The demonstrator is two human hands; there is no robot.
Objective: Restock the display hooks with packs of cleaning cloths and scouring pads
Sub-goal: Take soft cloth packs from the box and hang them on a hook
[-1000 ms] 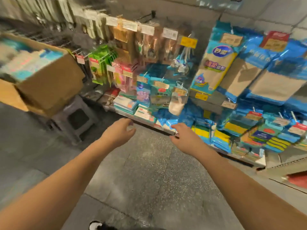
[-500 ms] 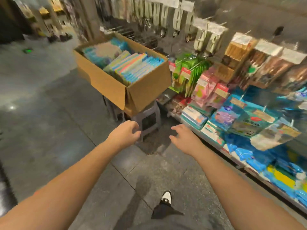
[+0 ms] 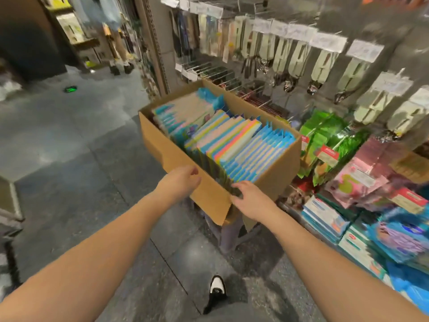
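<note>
- The left hand (image 3: 180, 181) lies against the long near wall of the cardboard box (image 3: 181, 156), fingers loosely curled at the top edge; whether they actually clasp the rim I cannot tell.
- The right hand (image 3: 249, 199) rests at the box's nearest corner, fingers straight and lightly spread, fingertips reaching over the rim toward the packs.
- The box is plain brown corrugated card, oblong, open at the top, standing at about 12 o'clock from the hands on a small grey stool (image 3: 228, 233) that shows beneath it.
- Inside, flat packs of cleaning cloths (image 3: 234, 140) stand on edge in tight rows: glossy film, with striped edges in blue, yellow, pink and white.
- At 2 o'clock, crinkled green foil-like packs (image 3: 325, 138) hang from the display; at 3 o'clock hang pink packs (image 3: 362, 180), and boxed blue-and-white goods lie stacked below.
- At 1 o'clock, thin metal display hooks (image 3: 243, 89) stick out bare just behind the box.
- The floor (image 3: 69, 147) is dark speckled stone in large slabs.
</note>
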